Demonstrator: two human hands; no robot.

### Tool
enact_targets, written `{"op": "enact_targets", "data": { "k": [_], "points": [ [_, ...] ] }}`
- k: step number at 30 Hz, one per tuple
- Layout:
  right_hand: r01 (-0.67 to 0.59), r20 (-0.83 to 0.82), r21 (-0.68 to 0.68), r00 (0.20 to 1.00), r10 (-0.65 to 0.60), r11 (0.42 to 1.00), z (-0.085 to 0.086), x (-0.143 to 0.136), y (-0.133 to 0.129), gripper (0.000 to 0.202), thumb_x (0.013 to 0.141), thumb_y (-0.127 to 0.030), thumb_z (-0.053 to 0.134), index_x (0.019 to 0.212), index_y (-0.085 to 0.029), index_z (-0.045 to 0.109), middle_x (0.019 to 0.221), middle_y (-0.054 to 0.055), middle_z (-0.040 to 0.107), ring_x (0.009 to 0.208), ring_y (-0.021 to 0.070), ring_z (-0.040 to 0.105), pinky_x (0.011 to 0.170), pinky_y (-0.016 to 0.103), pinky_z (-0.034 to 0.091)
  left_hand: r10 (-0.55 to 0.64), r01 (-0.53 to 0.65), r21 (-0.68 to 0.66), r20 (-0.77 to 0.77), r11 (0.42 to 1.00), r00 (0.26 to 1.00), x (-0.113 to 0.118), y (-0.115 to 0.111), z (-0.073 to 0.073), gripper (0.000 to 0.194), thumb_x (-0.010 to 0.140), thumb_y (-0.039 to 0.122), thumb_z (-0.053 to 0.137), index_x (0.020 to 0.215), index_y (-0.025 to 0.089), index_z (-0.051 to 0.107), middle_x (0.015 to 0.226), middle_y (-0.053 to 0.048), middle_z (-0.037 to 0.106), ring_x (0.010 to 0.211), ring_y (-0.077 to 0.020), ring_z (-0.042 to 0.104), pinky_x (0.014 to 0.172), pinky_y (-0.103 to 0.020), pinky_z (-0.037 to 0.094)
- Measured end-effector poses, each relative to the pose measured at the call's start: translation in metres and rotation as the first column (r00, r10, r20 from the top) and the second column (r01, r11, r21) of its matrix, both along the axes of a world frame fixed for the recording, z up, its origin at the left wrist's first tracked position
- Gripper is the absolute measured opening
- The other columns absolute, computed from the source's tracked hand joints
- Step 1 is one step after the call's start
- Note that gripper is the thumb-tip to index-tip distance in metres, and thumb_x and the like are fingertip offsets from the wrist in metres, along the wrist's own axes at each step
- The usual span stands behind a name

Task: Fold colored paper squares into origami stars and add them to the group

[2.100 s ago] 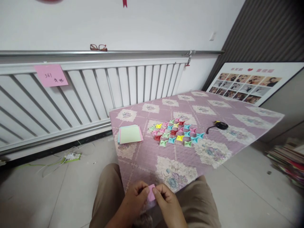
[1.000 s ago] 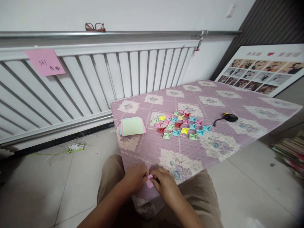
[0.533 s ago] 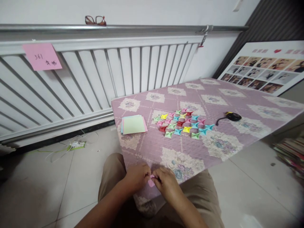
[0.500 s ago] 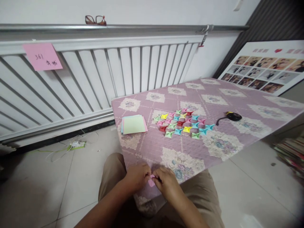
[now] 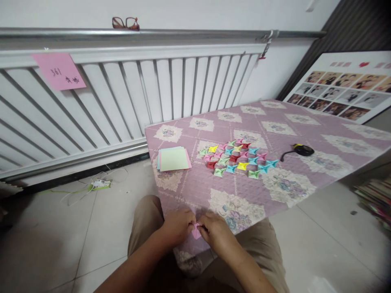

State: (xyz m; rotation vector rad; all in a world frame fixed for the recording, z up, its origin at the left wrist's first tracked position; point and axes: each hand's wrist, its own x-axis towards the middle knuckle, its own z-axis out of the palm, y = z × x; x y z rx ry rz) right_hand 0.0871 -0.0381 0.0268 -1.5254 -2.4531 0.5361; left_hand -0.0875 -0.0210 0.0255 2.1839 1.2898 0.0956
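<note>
A small folded pink paper (image 5: 196,232) is pinched between both hands at the near edge of the table. My left hand (image 5: 180,224) is closed on its left side. My right hand (image 5: 214,230) grips its right side, fingers bent. The fingertips cover its upper part. Beyond the hands lie several folded paper pieces (image 5: 234,158) in green, pink, red, yellow and blue, set in slanting rows. To their left is a stack of square paper sheets (image 5: 174,159), pale green on top, with pink and blue edges showing.
The table (image 5: 195,187) has a purple flowered cloth. A black object with a cord (image 5: 304,150) lies at right. Behind stand a white radiator (image 5: 177,85) and a photo board (image 5: 339,87). Glasses (image 5: 126,23) rest on the pipe; a power strip (image 5: 100,184) is on the floor.
The camera view has shifted slightly. Both hands stay on the pink paper, with the fingers moved a little around its top.
</note>
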Motion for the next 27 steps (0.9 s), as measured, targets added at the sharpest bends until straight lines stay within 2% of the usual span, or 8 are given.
{"op": "enact_targets", "data": {
  "k": [6,20,27],
  "points": [
    [-0.025,0.089,0.056,0.996,0.020,0.998,0.002,0.000,0.002,0.005,0.080,-0.017,0.060,0.076,-0.020,0.063,0.079,0.004,0.062,0.078,0.0201,0.056,0.070,0.029,0.037,0.003,-0.003,0.023,-0.007,1.000,1.000,0.000,-0.001,-0.001,0.016,0.083,0.020,0.050,0.090,0.021,0.064,0.091,0.000,0.062,0.084,-0.0179,0.056,0.069,-0.026,0.036],
    [-0.032,0.136,0.064,0.990,0.023,0.997,0.007,-0.001,0.001,0.002,0.081,-0.020,0.061,0.079,-0.020,0.062,0.083,0.004,0.063,0.079,0.0192,0.058,0.069,0.028,0.038,-0.009,0.010,0.032,-0.028,0.999,1.000,-0.001,0.001,-0.003,0.012,0.083,0.022,0.051,0.088,0.022,0.062,0.091,0.000,0.063,0.082,-0.0171,0.057,0.066,-0.026,0.038],
    [-0.062,0.148,0.244,0.989,0.026,0.968,-0.011,-0.006,-0.004,0.004,0.080,-0.018,0.062,0.076,-0.020,0.061,0.076,0.003,0.062,0.077,0.0212,0.057,0.070,0.032,0.038,-0.016,0.017,0.046,-0.025,0.999,1.000,-0.001,0.001,-0.003,0.011,0.083,0.021,0.051,0.087,0.022,0.062,0.091,0.001,0.063,0.082,-0.0165,0.057,0.065,-0.025,0.038]
  ]
}}
